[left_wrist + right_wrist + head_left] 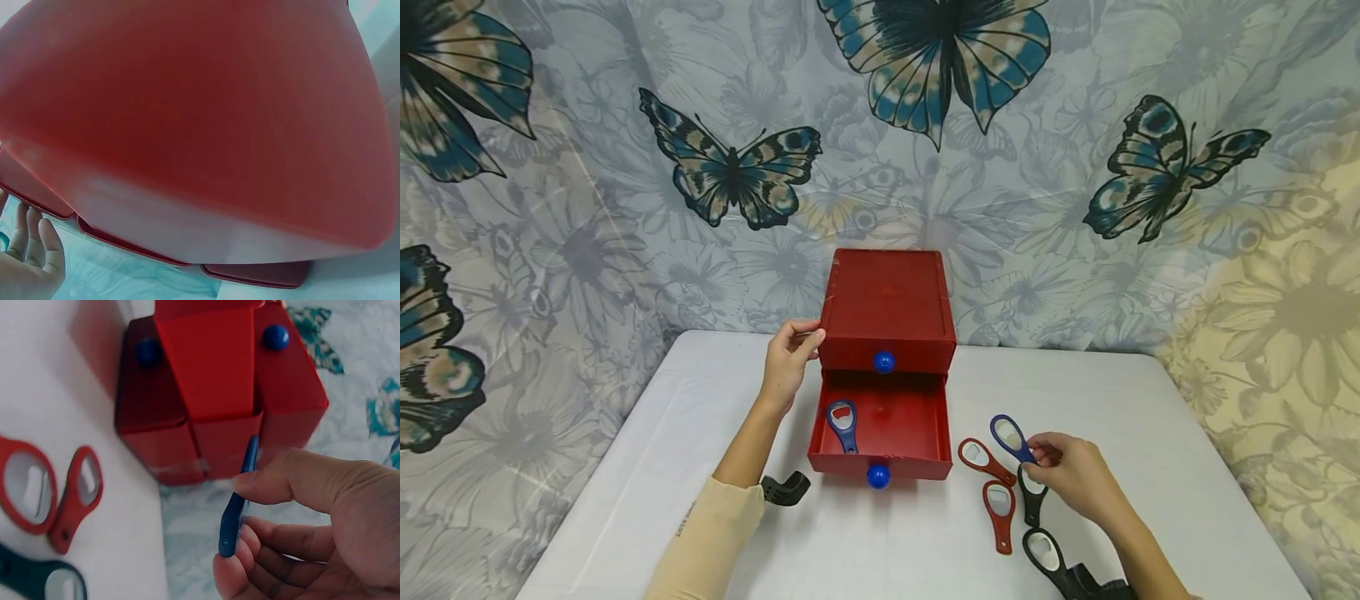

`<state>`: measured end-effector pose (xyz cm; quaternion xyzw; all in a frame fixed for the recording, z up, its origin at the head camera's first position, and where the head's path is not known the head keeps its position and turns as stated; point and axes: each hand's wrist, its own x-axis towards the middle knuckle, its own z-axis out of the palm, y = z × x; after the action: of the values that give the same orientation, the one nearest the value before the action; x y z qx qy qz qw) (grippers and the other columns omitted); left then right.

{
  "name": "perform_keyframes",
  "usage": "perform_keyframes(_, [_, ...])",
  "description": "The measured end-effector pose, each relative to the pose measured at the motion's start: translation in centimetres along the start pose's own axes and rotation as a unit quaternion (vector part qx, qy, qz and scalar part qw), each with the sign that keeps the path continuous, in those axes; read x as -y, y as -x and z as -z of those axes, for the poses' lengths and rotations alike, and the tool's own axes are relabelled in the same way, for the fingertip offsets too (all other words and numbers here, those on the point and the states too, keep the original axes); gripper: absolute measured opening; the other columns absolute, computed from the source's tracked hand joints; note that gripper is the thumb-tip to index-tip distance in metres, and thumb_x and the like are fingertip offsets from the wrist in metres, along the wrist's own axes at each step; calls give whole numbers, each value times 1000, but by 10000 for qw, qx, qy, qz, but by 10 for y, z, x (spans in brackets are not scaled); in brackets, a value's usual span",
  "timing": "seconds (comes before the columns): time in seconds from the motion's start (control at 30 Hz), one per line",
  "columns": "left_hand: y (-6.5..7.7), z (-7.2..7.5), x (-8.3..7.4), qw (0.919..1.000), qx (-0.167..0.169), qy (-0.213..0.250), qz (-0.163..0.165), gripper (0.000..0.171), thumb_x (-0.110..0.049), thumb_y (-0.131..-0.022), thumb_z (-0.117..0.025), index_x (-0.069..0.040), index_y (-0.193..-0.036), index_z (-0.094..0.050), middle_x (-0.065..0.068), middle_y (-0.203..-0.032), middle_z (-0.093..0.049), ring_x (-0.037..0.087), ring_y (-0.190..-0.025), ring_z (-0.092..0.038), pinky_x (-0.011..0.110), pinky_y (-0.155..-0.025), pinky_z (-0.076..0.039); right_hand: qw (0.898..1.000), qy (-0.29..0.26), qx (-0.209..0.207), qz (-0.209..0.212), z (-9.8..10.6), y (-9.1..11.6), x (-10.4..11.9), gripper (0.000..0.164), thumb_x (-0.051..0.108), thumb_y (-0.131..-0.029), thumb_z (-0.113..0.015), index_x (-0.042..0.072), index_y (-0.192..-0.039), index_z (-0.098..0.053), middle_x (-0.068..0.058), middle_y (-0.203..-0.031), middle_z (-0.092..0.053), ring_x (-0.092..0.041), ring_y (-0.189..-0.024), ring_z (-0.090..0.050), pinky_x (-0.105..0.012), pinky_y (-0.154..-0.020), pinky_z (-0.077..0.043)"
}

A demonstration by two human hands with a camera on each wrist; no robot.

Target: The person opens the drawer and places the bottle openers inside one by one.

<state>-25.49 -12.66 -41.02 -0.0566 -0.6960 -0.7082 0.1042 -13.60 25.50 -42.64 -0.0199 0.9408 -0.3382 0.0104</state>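
Observation:
My right hand pinches a blue bottle opener by its handle, the thumb on one side and fingers on the other. Its oval head points toward the red drawer unit. My left hand rests its fingertips on the unit's left side, fingers fairly straight in the left wrist view. The middle drawer is pulled out, and another blue bottle opener lies at its left. Below my right hand on the table are a red bottle opener, a second red one and black ones.
The top drawer's blue knob sits above the pulled-out drawer; a lower drawer knob shows in the right wrist view. A white table carries everything. Butterfly-print cloth hangs behind. Black wrist cameras are worn on both wrists.

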Motion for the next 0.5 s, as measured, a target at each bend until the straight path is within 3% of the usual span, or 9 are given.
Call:
perform_keyframes(0.27, [0, -1, 1, 10000, -40, 4, -1, 28, -10, -96, -60, 5, -119, -57, 4, -117, -60, 2, -91, -59, 29, -81, -51, 9987, 27, -2, 517, 1, -13, 23, 25, 3, -75, -75, -6, -98, -68, -3, -77, -65, -9, -70, -56, -19, -60, -50])
perform_keyframes(0.5, [1, -1, 0, 10000, -11, 10, -34, 29, -11, -96, -60, 5, -119, -56, 1, -116, -59, 2, -92, -59, 21, -78, -49, 9965, -63, 21, 835, 0, -22, 43, 25, 2, -75, -75, -4, -98, -69, -2, -76, -64, -9, -71, -56, -19, -61, -50])
